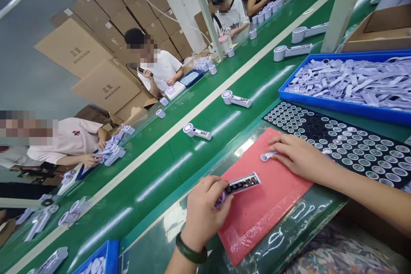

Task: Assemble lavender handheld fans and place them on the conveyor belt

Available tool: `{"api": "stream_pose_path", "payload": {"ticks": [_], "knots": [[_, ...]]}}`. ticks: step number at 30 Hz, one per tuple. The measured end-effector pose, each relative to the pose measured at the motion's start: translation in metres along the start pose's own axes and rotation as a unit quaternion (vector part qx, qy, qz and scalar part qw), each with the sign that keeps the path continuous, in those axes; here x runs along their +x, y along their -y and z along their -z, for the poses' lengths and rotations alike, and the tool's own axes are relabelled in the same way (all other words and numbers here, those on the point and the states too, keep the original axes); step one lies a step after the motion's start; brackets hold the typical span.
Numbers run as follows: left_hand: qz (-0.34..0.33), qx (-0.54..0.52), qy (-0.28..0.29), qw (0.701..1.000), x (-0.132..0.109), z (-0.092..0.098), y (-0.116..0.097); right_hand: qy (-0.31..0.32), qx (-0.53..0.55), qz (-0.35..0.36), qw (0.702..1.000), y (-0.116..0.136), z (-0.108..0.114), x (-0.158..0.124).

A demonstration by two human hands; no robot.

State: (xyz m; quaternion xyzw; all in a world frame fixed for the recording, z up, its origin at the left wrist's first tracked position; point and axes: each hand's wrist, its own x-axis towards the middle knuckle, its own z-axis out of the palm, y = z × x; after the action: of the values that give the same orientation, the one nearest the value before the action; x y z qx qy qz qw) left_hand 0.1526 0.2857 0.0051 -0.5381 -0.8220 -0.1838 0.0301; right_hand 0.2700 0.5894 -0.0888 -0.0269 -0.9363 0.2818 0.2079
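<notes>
My left hand (pixel 204 210) is closed round a small handheld fan unit (pixel 240 185), its open side with a circuit board facing up, over a red mat (pixel 266 205). My right hand (pixel 297 156) rests on the same mat, fingers pinching a small white and lilac part (pixel 267 156). Just beyond it lies a black tray (pixel 340 141) full of small clear round lenses. A dark green bracelet sits on my left wrist.
A blue bin (pixel 346 83) of lilac plastic shells stands at the right. Finished fan units (pixel 236 99) (pixel 196 132) ride the green conveyor belt (pixel 180 154). Several other people sit working along the far side. Cardboard boxes are stacked behind them.
</notes>
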Motion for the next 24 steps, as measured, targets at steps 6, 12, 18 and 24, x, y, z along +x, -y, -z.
{"api": "stream_pose_path", "payload": {"ticks": [6, 12, 18, 24], "knots": [[0.099, -0.077, 0.031, 0.992, -0.017, -0.017, -0.007, 0.024, 0.099, -0.021, 0.995, 0.038, -0.001, 0.006], [0.093, -0.118, -0.029, 0.988, -0.023, -0.025, -0.008, 0.120, 0.124, 0.089, 0.981, 0.104, -0.010, 0.016], [0.077, -0.154, -0.066, 0.983, -0.024, -0.026, -0.015, 0.113, 0.080, 0.110, 0.984, 0.113, -0.026, 0.013], [0.123, -0.157, -0.072, 0.977, -0.022, -0.029, -0.020, 0.177, 0.241, 0.025, 0.954, 0.104, -0.028, 0.019]]}}
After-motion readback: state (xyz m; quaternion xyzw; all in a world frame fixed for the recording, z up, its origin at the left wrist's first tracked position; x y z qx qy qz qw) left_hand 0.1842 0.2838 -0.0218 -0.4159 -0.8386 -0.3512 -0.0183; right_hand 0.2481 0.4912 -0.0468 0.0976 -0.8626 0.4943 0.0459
